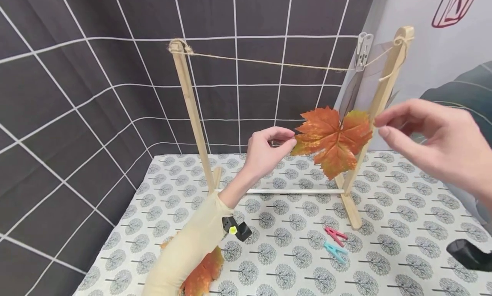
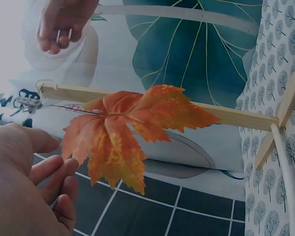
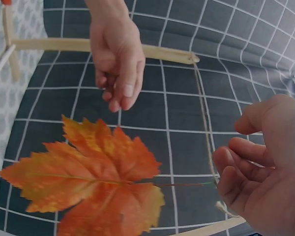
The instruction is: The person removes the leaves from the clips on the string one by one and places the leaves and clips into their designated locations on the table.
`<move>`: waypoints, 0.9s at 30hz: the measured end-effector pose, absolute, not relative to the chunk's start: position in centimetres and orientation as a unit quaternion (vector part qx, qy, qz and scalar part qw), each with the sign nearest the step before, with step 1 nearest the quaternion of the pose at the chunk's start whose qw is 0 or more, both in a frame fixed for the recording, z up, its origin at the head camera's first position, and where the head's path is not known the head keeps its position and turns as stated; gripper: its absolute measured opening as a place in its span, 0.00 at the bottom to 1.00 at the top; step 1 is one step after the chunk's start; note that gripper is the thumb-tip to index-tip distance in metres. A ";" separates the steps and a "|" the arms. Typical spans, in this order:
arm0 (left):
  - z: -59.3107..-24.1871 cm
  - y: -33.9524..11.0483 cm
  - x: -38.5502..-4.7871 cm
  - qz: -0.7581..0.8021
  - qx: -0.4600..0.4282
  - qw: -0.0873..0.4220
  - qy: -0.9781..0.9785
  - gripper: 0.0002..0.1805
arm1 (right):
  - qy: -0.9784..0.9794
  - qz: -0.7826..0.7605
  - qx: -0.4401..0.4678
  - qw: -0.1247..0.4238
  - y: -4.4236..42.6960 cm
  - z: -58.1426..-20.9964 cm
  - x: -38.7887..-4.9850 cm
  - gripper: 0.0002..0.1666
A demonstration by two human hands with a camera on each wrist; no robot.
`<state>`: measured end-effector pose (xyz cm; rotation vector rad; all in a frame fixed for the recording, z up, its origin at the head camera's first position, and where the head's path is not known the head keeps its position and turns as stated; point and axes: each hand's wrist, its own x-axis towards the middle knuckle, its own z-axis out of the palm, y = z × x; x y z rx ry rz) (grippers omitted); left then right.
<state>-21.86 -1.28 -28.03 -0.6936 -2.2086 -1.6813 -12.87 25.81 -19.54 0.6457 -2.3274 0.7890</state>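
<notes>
An orange-and-yellow maple leaf [image 1: 334, 140] [image 2: 123, 128] [image 3: 98, 182] hangs below a string [image 1: 261, 61] near the right post. In the left wrist view its stem reaches up to a white clothespin [image 2: 28, 102] [image 1: 362, 52]. My left hand [image 1: 267, 153] [image 2: 32, 177] [image 3: 119, 64] is beside the leaf's left lobe, fingers loosely bent with a gap to the thumb; whether a fingertip touches the edge, I cannot tell. To the right of the leaf, my right hand [image 1: 442, 138] [image 2: 66, 24] [image 3: 270, 162] has its fingers loosely bent and holds nothing.
The string is tied between two wooden posts [image 1: 194, 116] [image 1: 380, 99], joined low down by a white rod [image 1: 292, 191]. Red [image 1: 335, 235] and blue [image 1: 335, 252] clothespins lie on the tree-patterned cloth [image 1: 284, 262]. More orange leaf [image 1: 203, 272] shows beneath my left forearm.
</notes>
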 end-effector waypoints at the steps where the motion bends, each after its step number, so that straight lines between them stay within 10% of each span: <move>1: -27.9 -1.2 -21.9 -0.584 -0.243 0.141 -0.762 0.09 | -0.873 0.307 0.238 0.296 25.8 -19.1 -13.1 0.14; 27: -24.8 2.9 -22.8 -0.610 -0.271 0.170 -0.724 0.08 | -0.853 0.410 0.163 0.277 27.1 -14.0 -18.3 0.10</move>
